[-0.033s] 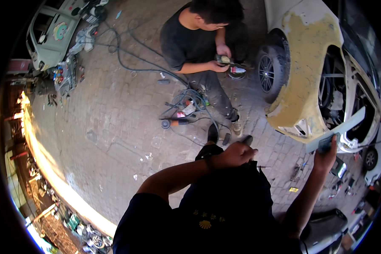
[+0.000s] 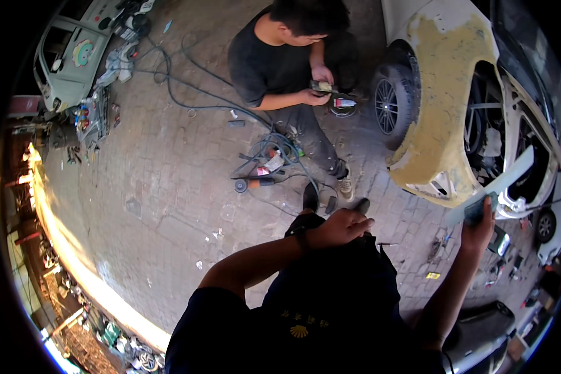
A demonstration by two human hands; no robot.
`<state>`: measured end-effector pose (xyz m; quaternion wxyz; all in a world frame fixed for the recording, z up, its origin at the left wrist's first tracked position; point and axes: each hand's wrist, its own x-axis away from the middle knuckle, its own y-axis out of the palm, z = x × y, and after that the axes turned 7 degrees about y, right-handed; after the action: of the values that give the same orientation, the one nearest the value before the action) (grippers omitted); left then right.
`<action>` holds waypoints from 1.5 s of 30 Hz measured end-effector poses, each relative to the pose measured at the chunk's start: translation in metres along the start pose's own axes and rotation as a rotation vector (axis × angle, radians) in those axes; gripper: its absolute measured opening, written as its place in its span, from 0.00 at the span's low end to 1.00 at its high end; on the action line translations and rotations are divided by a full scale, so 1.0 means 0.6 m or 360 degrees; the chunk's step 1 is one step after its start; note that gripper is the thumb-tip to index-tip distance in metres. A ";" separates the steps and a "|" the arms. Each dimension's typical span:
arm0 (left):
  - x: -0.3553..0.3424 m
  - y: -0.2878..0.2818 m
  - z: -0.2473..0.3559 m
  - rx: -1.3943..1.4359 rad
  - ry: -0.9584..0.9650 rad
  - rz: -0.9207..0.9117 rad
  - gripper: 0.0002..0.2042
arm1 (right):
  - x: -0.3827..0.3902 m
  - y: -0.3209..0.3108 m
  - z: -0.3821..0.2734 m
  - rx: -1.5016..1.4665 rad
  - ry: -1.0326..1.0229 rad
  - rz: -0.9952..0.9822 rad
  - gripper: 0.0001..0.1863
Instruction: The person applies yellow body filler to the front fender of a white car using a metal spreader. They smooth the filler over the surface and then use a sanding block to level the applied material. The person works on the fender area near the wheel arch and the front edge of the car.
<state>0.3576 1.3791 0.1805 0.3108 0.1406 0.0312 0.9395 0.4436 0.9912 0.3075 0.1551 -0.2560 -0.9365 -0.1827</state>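
My left hand (image 2: 340, 229) is curled closed in front of my body, and whether anything is inside the fingers is hidden. Out to the right, my right hand (image 2: 479, 229) grips a long, pale flat strip (image 2: 508, 176) by a dark teal piece near its lower end. The strip slants up to the right, in front of a car body (image 2: 445, 118) whose front is coated in yellowish-tan filler over white. From this angle I cannot tell whether strip and car touch.
A co-worker (image 2: 265, 62) in dark clothes sits by the car wheel (image 2: 393, 106), holding a small block. Hoses (image 2: 271, 146) and an orange-and-black angle grinder (image 2: 252, 184) lie on the paving. A dark bumper-like panel (image 2: 480, 330) stands at lower right; a pale car door (image 2: 75, 53) at far left.
The whole view has shifted slightly, with the car and co-worker a little further left. The strip in my right hand tilts a bit more steeply. My left hand stays curled.
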 end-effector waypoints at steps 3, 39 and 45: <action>0.002 0.000 0.007 -0.0058 0.0309 0.0160 0.19 | 0.054 -0.009 0.013 0.0799 -0.0049 -0.0003 0.16; -0.109 0.064 0.164 0.1016 0.0631 0.1543 0.11 | -0.008 -0.169 0.082 0.1045 0.0507 -0.1624 0.15; -0.034 0.079 0.132 0.1111 0.0461 0.1482 0.16 | -0.034 -0.206 0.142 0.0370 0.0654 -0.0924 0.14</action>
<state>0.3683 1.3268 0.2583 -0.2054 0.1036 0.3151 0.9208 0.3773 0.9191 0.1918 0.3095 0.0817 -0.9340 -0.1589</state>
